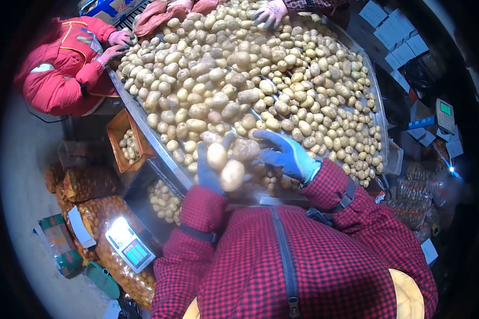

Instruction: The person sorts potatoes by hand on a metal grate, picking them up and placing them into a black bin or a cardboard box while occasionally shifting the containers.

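Observation:
Many potatoes (207, 80) cover a large metal-edged table (153, 133). My left hand (209, 169), in a blue glove, is wrapped round potatoes at the table's near side; two pale ones (224, 166) show at its palm. My right hand (287, 154), gloved in blue, has its fingers apart and curved to the left. Between the two hands is a larger brownish potato (245, 150), close to the right fingertips; whether they touch it is unclear.
A person in red (64, 64) reaches in at the left; a co-worker's pink-gloved hand (270, 14) rests at the far edge. An orange crate (129, 144), potato sacks (104, 212) and a scale (130, 245) stand left. Another scale (445, 116) is right.

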`<state>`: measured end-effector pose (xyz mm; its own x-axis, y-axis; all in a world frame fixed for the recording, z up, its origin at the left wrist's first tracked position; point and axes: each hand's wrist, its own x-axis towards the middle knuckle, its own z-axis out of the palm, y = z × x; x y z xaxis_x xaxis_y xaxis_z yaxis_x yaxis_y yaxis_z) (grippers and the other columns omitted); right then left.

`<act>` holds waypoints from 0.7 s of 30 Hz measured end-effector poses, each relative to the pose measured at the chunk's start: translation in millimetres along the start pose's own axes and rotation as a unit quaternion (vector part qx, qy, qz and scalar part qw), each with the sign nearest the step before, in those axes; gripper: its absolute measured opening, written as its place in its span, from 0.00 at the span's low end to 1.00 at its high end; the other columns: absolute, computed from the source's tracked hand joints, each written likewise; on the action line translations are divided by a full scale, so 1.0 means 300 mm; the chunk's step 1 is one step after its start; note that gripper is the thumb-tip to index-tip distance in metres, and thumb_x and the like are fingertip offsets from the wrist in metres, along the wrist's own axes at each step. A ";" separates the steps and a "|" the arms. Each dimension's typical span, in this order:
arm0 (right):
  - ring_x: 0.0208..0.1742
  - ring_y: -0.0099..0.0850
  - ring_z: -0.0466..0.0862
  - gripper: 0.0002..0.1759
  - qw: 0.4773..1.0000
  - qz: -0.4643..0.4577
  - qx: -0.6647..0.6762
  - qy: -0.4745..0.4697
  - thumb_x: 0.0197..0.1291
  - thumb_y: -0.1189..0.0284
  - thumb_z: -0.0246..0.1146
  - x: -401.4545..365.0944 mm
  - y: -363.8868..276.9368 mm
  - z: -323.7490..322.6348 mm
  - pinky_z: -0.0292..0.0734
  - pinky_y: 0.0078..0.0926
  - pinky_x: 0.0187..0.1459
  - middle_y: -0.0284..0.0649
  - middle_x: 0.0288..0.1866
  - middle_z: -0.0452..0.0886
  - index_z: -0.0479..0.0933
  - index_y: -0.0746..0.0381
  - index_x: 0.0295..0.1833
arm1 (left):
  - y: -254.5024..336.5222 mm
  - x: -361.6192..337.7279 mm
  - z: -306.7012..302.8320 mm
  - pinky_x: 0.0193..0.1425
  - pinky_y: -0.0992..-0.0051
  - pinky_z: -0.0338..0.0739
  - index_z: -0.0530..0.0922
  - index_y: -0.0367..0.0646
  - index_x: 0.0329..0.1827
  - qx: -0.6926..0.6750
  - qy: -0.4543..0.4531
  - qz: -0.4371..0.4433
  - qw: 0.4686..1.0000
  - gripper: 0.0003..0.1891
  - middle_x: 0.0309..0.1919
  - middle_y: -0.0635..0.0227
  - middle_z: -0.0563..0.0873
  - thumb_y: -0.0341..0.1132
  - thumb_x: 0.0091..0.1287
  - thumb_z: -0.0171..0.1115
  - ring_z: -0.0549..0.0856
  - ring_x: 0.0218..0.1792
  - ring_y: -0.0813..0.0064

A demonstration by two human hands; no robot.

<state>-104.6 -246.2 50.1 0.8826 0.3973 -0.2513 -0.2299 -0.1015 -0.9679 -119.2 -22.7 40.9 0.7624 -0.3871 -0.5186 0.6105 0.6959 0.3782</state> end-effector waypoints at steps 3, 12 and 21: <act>0.44 0.22 0.83 0.28 0.977 0.119 0.173 0.022 0.68 0.71 0.63 -0.021 -0.047 -0.054 0.81 0.20 0.43 0.40 0.54 0.84 0.70 0.62 0.72 | 0.002 0.013 -0.065 0.67 0.41 0.72 0.62 0.52 0.80 -0.050 -0.042 -0.012 0.998 0.46 0.75 0.52 0.68 0.76 0.69 0.34 0.73 0.70 0.46; 0.52 0.30 0.83 0.26 0.839 -0.068 0.368 0.394 0.66 0.80 0.56 -0.182 0.314 -0.667 0.84 0.23 0.44 0.53 0.66 0.77 0.68 0.63 0.71 | 0.049 0.001 -0.151 0.72 0.45 0.68 0.56 0.45 0.81 -0.175 -0.107 0.021 0.978 0.42 0.76 0.50 0.65 0.68 0.74 0.37 0.69 0.74 0.50; 0.47 0.32 0.84 0.10 0.899 0.047 -0.071 0.429 0.65 0.74 0.64 -0.120 0.350 -0.360 0.81 0.31 0.52 0.38 0.45 0.84 0.82 0.64 0.51 | 0.139 -0.043 -0.157 0.57 0.51 0.86 0.62 0.42 0.74 -0.112 0.015 0.071 0.991 0.25 0.66 0.51 0.75 0.47 0.81 0.41 0.81 0.63 0.52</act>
<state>-116.2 -369.7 -42.8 0.8672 -0.4632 -0.1828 -0.3197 -0.2366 -0.9175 -113.7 39.8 27.1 0.8287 -0.2594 -0.4960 0.4316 0.8603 0.2713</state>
